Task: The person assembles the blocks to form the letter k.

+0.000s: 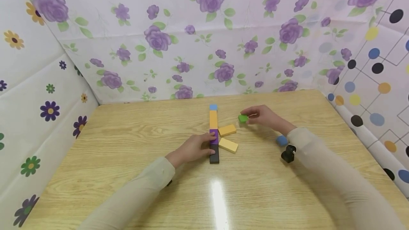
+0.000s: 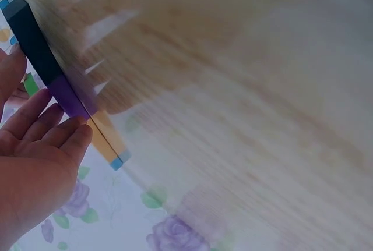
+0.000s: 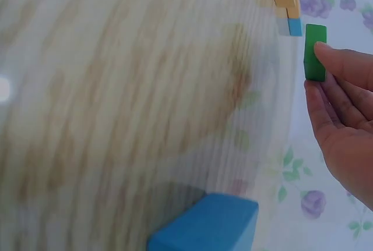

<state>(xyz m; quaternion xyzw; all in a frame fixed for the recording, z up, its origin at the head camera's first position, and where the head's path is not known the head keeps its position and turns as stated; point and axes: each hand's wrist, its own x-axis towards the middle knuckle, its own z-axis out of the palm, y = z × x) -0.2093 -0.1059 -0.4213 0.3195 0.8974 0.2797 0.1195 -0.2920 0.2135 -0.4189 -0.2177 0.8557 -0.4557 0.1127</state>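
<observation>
My right hand (image 1: 263,116) pinches a small green block (image 1: 243,118) between thumb and fingers, right of a straight row of blocks. In the right wrist view the green block (image 3: 315,53) shows its long side under the thumb. The row runs from a blue block (image 1: 213,107) at the far end through an orange block (image 1: 213,120) and a purple block (image 1: 213,131) to a black block (image 1: 214,158). My left hand (image 1: 191,147) reaches over from the left, its fairly straight fingers touching the purple block and its thumb at the black one.
An orange-yellow block (image 1: 227,130) and a pale yellow block (image 1: 228,145) lie just right of the row. Another blue block (image 1: 282,140) lies near the right wrist, beside the black wrist camera (image 1: 288,154). Flowered cloth (image 1: 179,45) hangs behind the wooden table (image 1: 143,123).
</observation>
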